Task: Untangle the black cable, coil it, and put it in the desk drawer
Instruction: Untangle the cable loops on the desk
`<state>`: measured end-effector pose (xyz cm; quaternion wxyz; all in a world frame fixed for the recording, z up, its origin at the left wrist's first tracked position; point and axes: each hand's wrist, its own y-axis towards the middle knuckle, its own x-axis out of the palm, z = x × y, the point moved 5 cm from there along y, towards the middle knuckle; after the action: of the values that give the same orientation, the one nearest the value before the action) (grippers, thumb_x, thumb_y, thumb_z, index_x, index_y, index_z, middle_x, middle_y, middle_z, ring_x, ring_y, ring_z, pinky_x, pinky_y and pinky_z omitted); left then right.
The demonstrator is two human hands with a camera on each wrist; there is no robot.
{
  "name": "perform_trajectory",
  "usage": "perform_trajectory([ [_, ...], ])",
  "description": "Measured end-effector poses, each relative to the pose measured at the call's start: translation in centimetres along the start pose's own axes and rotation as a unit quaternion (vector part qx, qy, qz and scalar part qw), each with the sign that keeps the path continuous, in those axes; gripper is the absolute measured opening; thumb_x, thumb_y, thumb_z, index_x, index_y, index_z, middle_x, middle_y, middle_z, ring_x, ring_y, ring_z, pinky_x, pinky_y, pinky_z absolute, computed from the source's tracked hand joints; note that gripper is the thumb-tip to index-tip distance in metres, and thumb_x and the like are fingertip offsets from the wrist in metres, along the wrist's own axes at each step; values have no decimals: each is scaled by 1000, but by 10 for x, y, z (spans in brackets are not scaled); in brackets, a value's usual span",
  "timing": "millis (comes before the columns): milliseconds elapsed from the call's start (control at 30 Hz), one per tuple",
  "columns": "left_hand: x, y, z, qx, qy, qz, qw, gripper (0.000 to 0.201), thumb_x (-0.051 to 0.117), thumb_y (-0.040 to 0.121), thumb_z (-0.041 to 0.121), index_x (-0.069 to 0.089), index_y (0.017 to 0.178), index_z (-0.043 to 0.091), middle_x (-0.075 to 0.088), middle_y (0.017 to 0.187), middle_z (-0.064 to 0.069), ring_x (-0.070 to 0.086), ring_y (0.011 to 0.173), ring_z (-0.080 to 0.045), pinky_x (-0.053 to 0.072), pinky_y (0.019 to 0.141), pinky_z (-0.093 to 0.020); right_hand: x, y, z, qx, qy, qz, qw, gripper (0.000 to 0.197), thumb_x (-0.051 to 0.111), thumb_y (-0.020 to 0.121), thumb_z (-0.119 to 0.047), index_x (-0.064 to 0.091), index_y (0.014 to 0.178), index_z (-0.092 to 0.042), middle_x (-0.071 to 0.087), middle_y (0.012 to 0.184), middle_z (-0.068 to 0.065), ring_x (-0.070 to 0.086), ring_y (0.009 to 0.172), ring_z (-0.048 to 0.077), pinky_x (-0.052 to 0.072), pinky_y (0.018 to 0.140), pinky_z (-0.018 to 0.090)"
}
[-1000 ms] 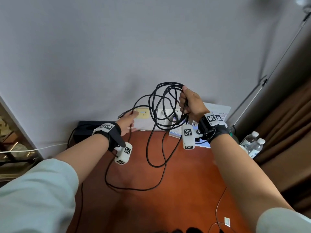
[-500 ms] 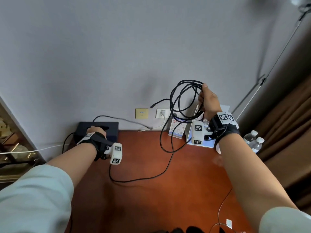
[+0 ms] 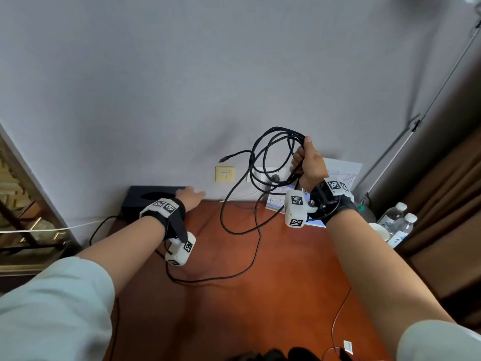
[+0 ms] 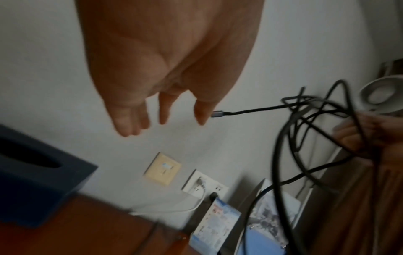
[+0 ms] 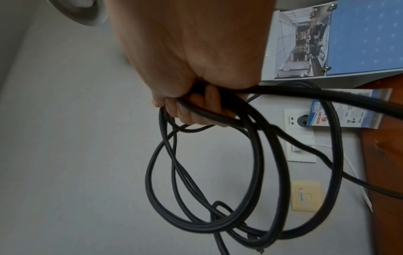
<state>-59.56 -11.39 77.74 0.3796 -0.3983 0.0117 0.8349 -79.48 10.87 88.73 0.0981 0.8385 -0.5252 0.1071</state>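
My right hand [image 3: 309, 165] is raised near the wall and grips several loose loops of the black cable [image 3: 276, 128]. In the right wrist view the fingers [image 5: 196, 110] curl round the bundled strands [image 5: 258, 155]. One plug end [image 4: 218, 113] sticks out left from the coil. The rest of the cable hangs down and trails across the red-brown desk [image 3: 286, 282]. My left hand [image 3: 191, 198] is empty with fingers spread [image 4: 165, 69], hovering by the wall left of the coil, its fingertips close to the plug end. No drawer is in view.
A dark box [image 3: 145, 199] sits at the desk's back left corner. Wall sockets [image 3: 224, 174] are behind the desk, and leaflets [image 3: 338, 170] lean on the wall. Two water bottles [image 3: 398, 222] stand at the right edge. A thin wire [image 3: 335, 316] lies at the front right.
My left hand let go of the cable strand it had drawn out to the left and now reaches back right, open. The right hand kept its grip on the coil.
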Motion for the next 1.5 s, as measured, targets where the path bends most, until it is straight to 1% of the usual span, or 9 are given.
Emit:
perform_trajectory([
  [133, 7, -19, 53, 107, -274, -127, 947, 53, 40, 98, 49, 55, 127, 8, 59, 130, -8, 57, 116, -21, 39, 102, -34, 7, -2, 9, 46, 33, -44, 997, 52, 36, 101, -44, 22, 55, -23, 21, 46, -8, 21, 41, 8, 22, 37, 19],
  [267, 16, -43, 90, 155, -337, -269, 889, 42, 48, 97, 43, 57, 125, 14, 66, 120, 0, 64, 107, -20, 49, 96, -35, 15, -5, 16, 78, 14, -100, 992, 49, 32, 102, -44, 24, 58, -23, 22, 45, -9, 23, 39, 6, 19, 37, 16],
  [500, 17, -46, 100, 175, -428, -236, 855, 19, 45, 101, 16, 61, 108, 10, 63, 93, -2, 62, 79, -16, 53, 82, -29, -1, 9, 32, 43, -127, -48, 990, 34, 38, 101, -21, 57, 74, -12, 45, 57, -3, 38, 45, 9, 27, 46, 22],
  [767, 18, -52, 113, 217, -413, -204, 861, 18, 43, 98, -3, 57, 108, 2, 63, 94, -7, 64, 76, -21, 56, 82, -31, -3, 22, 47, 31, -291, -18, 956, 19, 48, 94, -5, 56, 111, 0, 57, 85, 6, 52, 71, 19, 45, 62, 20],
  [833, 18, -50, 115, 220, -409, -189, 865, 17, 44, 97, -5, 56, 108, 0, 64, 94, -8, 66, 73, -18, 55, 84, -35, -3, 18, 34, -24, -360, 47, 931, 33, 59, 89, -14, 53, 120, -3, 57, 104, 10, 57, 97, 24, 48, 86, 31],
  [900, 18, -49, 117, 224, -402, -173, 871, 15, 46, 95, -6, 57, 104, 1, 64, 92, -8, 66, 73, -19, 56, 82, -37, 4, 8, 15, -142, -369, 75, 915, 23, 64, 85, -25, 58, 102, -12, 58, 100, 7, 57, 99, 24, 47, 91, 40],
  [1100, 22, -43, 122, 224, -358, -121, 898, 19, 62, 86, -5, 59, 100, 9, 66, 95, -11, 66, 86, -26, 54, 88, -43, 49, -24, 18, -102, -487, -187, 847, 31, 68, 84, -43, 69, 79, -12, 63, 70, -6, 57, 65, 7, 44, 63, 19],
  [1333, 20, -39, 114, 203, -373, -83, 901, 22, 63, 87, -4, 53, 106, 3, 59, 95, -10, 71, 75, -27, 59, 78, -39, 34, -14, 22, -54, -391, -215, 893, 13, 64, 88, -11, 68, 84, 1, 67, 69, 5, 59, 47, 7, 46, 47, 19],
  [1500, -5, -24, 95, 164, -448, -14, 879, 14, 54, 91, -8, 50, 91, 5, 58, 89, -11, 72, 63, -17, 60, 67, -32, -22, 7, 15, -39, -212, -29, 976, 18, 52, 94, -6, 58, 79, -13, 57, 63, 6, 50, 36, 9, 41, 38, 19],
])
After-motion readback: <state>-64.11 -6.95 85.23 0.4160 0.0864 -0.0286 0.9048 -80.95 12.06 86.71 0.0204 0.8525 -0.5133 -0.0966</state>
